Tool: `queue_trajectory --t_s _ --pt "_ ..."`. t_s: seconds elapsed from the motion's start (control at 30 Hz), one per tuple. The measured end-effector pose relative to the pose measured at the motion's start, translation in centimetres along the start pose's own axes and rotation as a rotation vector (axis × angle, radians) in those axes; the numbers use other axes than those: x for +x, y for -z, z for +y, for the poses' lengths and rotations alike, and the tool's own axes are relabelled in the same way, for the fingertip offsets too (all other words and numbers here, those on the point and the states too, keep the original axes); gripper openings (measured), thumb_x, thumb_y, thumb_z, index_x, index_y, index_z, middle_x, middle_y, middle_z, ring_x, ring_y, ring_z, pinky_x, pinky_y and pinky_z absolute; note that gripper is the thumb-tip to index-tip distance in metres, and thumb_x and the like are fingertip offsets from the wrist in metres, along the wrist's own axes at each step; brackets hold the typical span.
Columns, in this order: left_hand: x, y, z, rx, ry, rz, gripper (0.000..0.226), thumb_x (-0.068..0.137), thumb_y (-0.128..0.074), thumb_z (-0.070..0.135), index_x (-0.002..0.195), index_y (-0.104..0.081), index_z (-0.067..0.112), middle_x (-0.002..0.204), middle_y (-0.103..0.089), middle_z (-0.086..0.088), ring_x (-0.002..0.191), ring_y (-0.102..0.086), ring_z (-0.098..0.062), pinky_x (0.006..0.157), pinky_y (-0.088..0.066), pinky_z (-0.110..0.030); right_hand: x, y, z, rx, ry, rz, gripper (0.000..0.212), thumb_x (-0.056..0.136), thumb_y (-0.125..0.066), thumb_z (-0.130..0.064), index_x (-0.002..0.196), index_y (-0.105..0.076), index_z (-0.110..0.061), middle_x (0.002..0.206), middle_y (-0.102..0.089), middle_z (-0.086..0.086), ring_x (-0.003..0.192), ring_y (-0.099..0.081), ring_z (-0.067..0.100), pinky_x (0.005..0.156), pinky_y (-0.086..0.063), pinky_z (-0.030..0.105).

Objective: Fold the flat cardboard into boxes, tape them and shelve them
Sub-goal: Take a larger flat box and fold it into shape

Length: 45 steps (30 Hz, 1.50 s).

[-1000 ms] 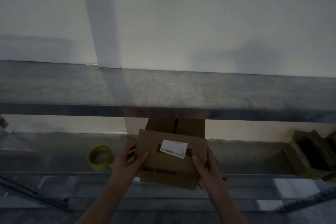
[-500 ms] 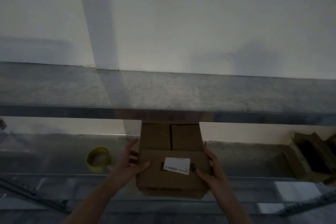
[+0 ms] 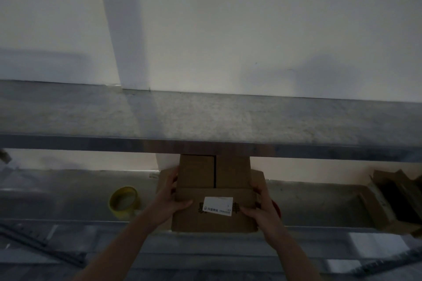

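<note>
- Shelving fills most of the view: the upper shelf [image 3: 205,118] runs across the whole frame, and its front lip cuts off the back of what you hold, so the far end of the box top is hidden.
- Below it, the lower shelf [image 3: 68,191] is your working level. I judge that you keep the box at its front edge so it can slide straight in.
- Your cardboard box [image 3: 205,221] sits at the centre, front face toward you, with its two top flaps meeting at a dark seam. In this dim light I cannot tell whether the seam is taped, or whether the base rests on the shelf or hangs just above it.
- Opened cardboard [image 3: 392,201] lies at the far right of the lower shelf, partly out of frame.
- Your left hand [image 3: 169,201] grasps the box's left side with the thumb across the front. Your right hand [image 3: 262,210] mirrors it on the right side. This even two-sided hold keeps the box square.
- Cardboard edges jut out behind both hands, and it is unclear whether they are side flaps or a separate piece.
- Your yellow tape roll [image 3: 124,202] stands near the box, to its left.
- A white label [image 3: 218,206] is on the front face, its print too small to read.
- Something red [image 3: 276,209] peeks out behind your right hand and cannot be identified.
</note>
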<state>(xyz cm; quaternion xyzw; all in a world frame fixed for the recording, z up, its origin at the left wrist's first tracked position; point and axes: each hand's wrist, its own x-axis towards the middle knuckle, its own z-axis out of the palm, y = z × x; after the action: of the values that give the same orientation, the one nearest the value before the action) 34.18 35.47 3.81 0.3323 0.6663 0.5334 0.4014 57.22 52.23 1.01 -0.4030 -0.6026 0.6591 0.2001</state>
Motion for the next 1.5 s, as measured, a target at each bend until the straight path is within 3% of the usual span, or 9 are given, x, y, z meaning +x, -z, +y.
queue_trajectory --t_s 0.3,0.47,0.6,0.7,0.8,1.07,1.27,1.4,1.5 --pt "-1.8 -0.7 -1.7 0.018 0.005 0.026 0.096 0.068 -0.085 0.017 0.138 -0.027 0.048 0.128 -0.048 0.021 0.105 -0.057 0.008 0.077 -0.053 -0.015 -0.8 1.2 1.2 -0.027 -0.025 -0.048 0.066 0.073 -0.081 0.000 0.121 -0.051 -0.034 0.124 -0.059 -0.003 0.111 -0.060 0.020 0.090 -0.056 0.045" --pt "-1.6 -0.4 -1.5 0.042 0.013 0.025 0.097 0.069 -0.085 0.021 0.139 -0.023 0.050 0.128 -0.046 0.017 0.105 -0.059 0.001 0.075 -0.054 -0.016 -0.2 1.4 0.2 -0.182 -0.003 -0.031 0.054 0.077 -0.082 -0.028 0.119 -0.048 -0.034 0.121 -0.061 -0.007 0.108 -0.062 0.016 0.093 -0.054 0.042" --pt "0.3 0.6 -0.2 0.137 0.051 0.068 0.107 0.072 -0.083 0.024 0.148 -0.011 0.043 0.130 -0.045 0.000 0.111 -0.055 -0.015 0.075 -0.052 -0.017 0.9 1.6 -1.9 -0.306 0.057 -0.094 0.088 0.067 -0.089 -0.033 0.130 -0.028 -0.048 0.122 -0.051 -0.020 0.111 -0.055 0.006 0.087 -0.051 0.026" --pt "1.7 1.1 0.8 0.230 -0.008 0.074 0.115 0.065 -0.089 0.020 0.148 -0.011 0.039 0.142 -0.032 0.002 0.125 -0.041 -0.016 0.092 -0.045 -0.024 1.6 2.2 -3.1 -0.276 0.019 -0.173 0.125 0.063 -0.092 -0.019 0.148 -0.005 -0.049 0.135 -0.039 -0.010 0.122 -0.044 0.013 0.096 -0.050 0.036" --pt "2.7 1.6 1.5 0.157 -0.017 0.012 0.128 0.062 -0.089 0.014 0.149 0.001 0.041 0.147 -0.018 0.017 0.128 -0.035 -0.012 0.088 -0.045 -0.018 1.8 2.3 -3.5 -0.294 0.030 -0.174 0.125 0.065 -0.091 -0.021 0.151 -0.005 -0.048 0.151 -0.032 0.000 0.131 -0.042 0.020 0.104 -0.047 0.045" --pt "2.8 1.7 2.2 0.007 -0.080 -0.044 0.062 0.072 -0.082 0.029 0.124 -0.049 0.039 0.137 -0.043 0.004 0.123 -0.050 -0.020 0.088 -0.055 -0.032 0.8 2.3 -2.2 -0.272 0.065 -0.166 0.114 0.074 -0.085 -0.014 0.151 -0.007 -0.043 0.138 -0.051 -0.003 0.119 -0.056 0.015 0.093 -0.054 0.051" --pt "1.1 2.3 -0.4 -0.156 0.078 -0.272 0.060 0.080 -0.073 0.044 0.136 -0.051 0.041 0.153 -0.011 0.027 0.140 -0.030 -0.013 0.111 -0.037 -0.045 0.5 1.9 -1.4 -0.385 0.123 -0.137 0.112 0.075 -0.084 -0.018 0.144 -0.004 -0.054 0.133 -0.053 -0.009 0.116 -0.057 0.010 0.098 -0.052 0.045" --pt "0.9 0.9 -1.2 0.327 -0.085 -0.010 0.059 0.091 -0.066 0.026 0.140 -0.040 0.046 0.159 -0.007 0.011 0.144 -0.019 -0.015 0.117 -0.027 -0.041 0.4 1.7 -1.0 -0.403 0.147 -0.078 0.115 0.074 -0.085 -0.025 0.141 0.002 -0.061 0.135 -0.051 -0.010 0.124 -0.054 0.014 0.101 -0.050 0.045" --pt "0.3 -0.4 -2.0 0.227 -0.080 0.081 0.069 0.092 -0.063 0.013 0.138 -0.032 0.054 0.155 -0.021 0.004 0.134 -0.035 -0.015 0.105 -0.042 -0.029 0.1 1.0 -0.8 -0.436 0.166 -0.110 0.108 0.079 -0.081 -0.026 0.145 -0.003 -0.059 0.141 -0.043 -0.014 0.122 -0.051 -0.001 0.102 -0.047 0.027"
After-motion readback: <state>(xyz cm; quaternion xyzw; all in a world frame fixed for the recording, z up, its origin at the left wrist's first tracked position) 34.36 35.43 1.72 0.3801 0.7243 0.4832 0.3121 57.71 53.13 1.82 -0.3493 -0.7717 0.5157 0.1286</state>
